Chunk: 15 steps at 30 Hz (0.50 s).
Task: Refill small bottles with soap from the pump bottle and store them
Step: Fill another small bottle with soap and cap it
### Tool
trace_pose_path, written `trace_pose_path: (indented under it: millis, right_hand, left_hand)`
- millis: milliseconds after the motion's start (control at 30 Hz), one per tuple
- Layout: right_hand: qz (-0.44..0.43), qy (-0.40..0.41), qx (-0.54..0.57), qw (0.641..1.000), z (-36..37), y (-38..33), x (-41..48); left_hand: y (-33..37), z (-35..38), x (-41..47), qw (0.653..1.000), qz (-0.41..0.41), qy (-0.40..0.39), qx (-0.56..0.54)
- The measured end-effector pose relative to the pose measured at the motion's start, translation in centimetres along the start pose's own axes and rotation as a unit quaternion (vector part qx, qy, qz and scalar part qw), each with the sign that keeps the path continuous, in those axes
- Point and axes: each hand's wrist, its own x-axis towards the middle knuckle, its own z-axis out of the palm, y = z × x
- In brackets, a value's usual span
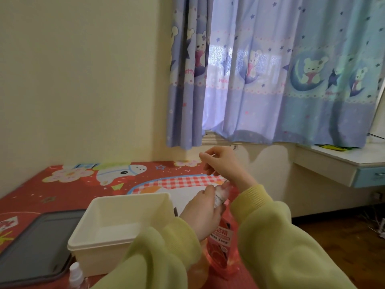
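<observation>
Evidently the opening step is in hand: a small bottle (pixel 219 196) is being uncapped so that it can take soap. The left hand (pixel 203 213) has its fingers curled round that bottle and holds it upright, just to the right of the white box (pixel 116 247) and above its far corner. The right hand (pixel 223 163) is raised higher, beyond the box's right side, with thumb and fingertips pinched on something thin and pale. I take this for the spray top (pixel 210 156) lifted clear of the neck, though it is too small to be sure.

The red pump bottle (pixel 221 245) stands just right of the box, partly hidden behind the left wrist; its pump head cannot be seen. A second small bottle (pixel 75 272) stands at the box's near left corner, and a grey lid (pixel 35 243) lies flat to its left.

Next, I judge, the top must be put down and the open neck brought under the pump spout, held steady and upright so that nothing spills.
</observation>
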Motion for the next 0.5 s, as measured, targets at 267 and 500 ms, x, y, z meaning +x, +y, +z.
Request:
trace_pose_path:
  millis: [267,500]
  right_hand:
    - [0.023,-0.001,-0.015,1.000,-0.2,-0.9,0.0]
    - [0.015,0.005,-0.009,1.000,-0.6,-0.9,0.3]
  left_hand:
    - [0.3,-0.9,0.2,1.000,-0.002,-0.009,-0.010]
    - [0.3,-0.7,0.4,1.000,0.015,0.014,-0.019]
